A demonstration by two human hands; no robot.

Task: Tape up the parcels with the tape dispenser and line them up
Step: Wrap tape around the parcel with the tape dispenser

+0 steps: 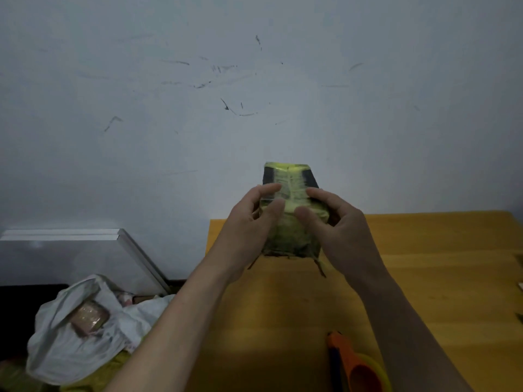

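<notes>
Parcel (291, 210) sits lifted clear of the wooden table (424, 278), held up in front of the wall between both hands, most likely so its taped face can be turned toward the eyes and smoothed. It is a yellow-green box with dark bands and a glossy layer of tape already over it; frayed strips hang from its lower edge. The left hand (249, 222) wraps the left side, fingers curled over the top face and thumb pressing on the front. The right hand (336, 219) mirrors it on the right side, fingers curled round the edge and thumb on the same face. Both hands are clamped on the box, thumbs close together near the middle seam, which suggests tape is being rubbed down there, though the blur makes that uncertain. The orange tape dispenser (356, 366) lies on the table near the bottom edge, within easy reach. Off the table to the left, a white plastic bag (85, 335) holds another wrapped packet (89, 319).
</notes>
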